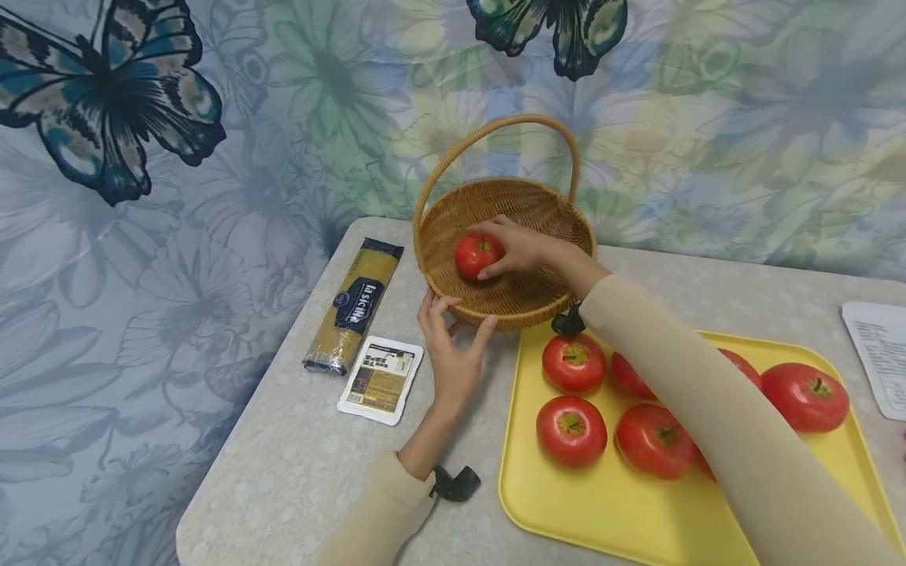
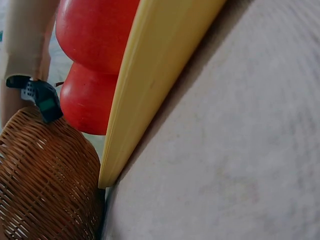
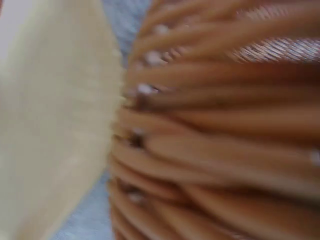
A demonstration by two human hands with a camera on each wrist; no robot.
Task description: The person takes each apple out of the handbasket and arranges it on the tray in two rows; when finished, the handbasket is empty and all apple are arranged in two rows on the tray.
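Observation:
Inside the tilted wicker basket (image 1: 538, 208), my right hand (image 1: 520, 248) grips a red tomato (image 1: 474, 255), thumb on its near side. My left hand (image 1: 453, 358) holds the basket's front rim, its fingers and thumb spread along the edge. In the left wrist view the woven side of the basket (image 2: 45, 175) shows at the lower left, but the left hand is out of sight there. Blurred weave (image 3: 225, 125) fills much of the right wrist view, which shows neither the right hand nor the tomato.
A yellow tray (image 1: 559, 511) with several tomatoes (image 1: 572, 431) stands on the right, partly under my right forearm. Left of the basket lie a pasta packet (image 1: 354, 306) and a flat white-edged food pack (image 1: 382, 381). A printed white pack (image 1: 881, 354) sits at the far right.

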